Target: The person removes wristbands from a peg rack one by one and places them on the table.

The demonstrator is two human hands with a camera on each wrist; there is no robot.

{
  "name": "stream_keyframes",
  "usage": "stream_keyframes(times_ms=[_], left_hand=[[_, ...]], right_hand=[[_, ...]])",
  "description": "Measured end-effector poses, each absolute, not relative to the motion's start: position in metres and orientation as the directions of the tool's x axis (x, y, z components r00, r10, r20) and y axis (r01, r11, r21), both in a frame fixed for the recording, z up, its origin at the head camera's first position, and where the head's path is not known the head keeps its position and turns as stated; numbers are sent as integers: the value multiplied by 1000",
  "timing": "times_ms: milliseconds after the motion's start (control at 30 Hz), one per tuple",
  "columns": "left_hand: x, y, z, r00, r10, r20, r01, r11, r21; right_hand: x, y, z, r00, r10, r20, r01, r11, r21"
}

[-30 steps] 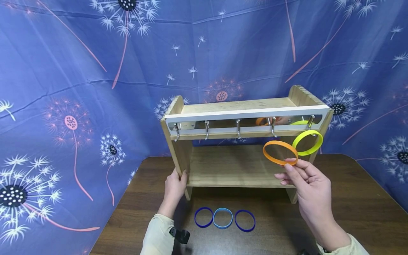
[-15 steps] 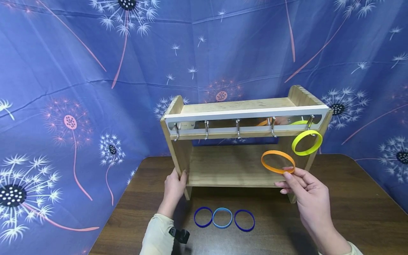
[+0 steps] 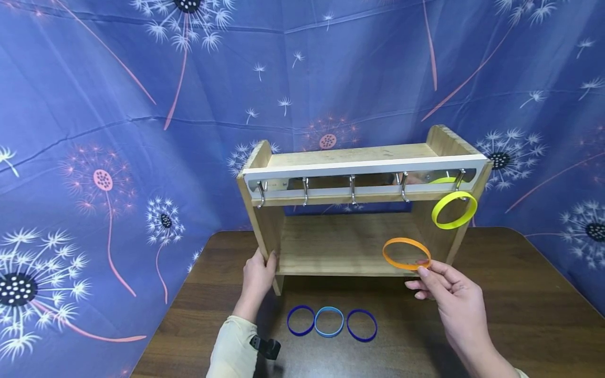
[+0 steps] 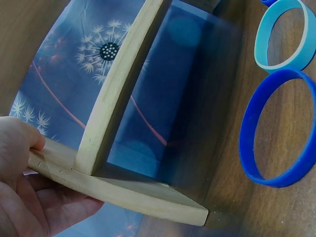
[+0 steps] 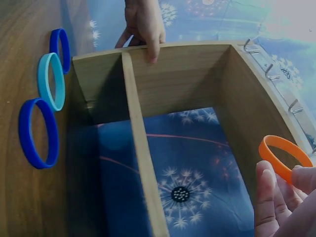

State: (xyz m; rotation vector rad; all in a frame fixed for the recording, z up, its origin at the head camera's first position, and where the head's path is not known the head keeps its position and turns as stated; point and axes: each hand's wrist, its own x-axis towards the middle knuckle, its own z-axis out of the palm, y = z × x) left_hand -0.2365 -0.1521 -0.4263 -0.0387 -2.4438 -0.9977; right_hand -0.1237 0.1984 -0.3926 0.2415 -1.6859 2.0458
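Observation:
My left hand point(image 3: 258, 274) grips the left side panel of a wooden shelf rack point(image 3: 350, 244); in the left wrist view its thumb and fingers point(image 4: 66, 207) lie on either side of that panel. With thumb and fingertips, my right hand point(image 3: 456, 302) pinches an orange silicone wristband point(image 3: 406, 240) by its near edge, in front of the lower shelf. A yellow wristband point(image 3: 437, 223) hangs from the rightmost metal hook point(image 3: 459, 179) on the rack's front rail. In the right wrist view the orange wristband point(image 5: 276, 165) shows close by the rack's opening.
On the table point(image 3: 208, 315) before the rack lie a dark blue wristband point(image 3: 289, 324), a light blue wristband point(image 3: 329, 335) and another dark blue wristband point(image 3: 363, 340) in a row. Several hooks line the white-edged rail point(image 3: 331, 171). A blue dandelion-print cloth point(image 3: 189, 173) hangs behind.
My right hand has moved down and slightly left with the orange wristband, away from the hooks and the yellow wristband. The left hand stays on the side panel.

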Motion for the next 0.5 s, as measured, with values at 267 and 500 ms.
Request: stream_keyframes(times_ms=[267,500], left_hand=[[-236,-153,-426,-877,-152,456,213,729,651],[-236,-153,-426,-880,-151,450,210,727,654]], right_hand=[[-121,205,-403,-894,265,362,-400,-103,-911],[-121,211,-410,-918,255,306,-332,-65,-941]])
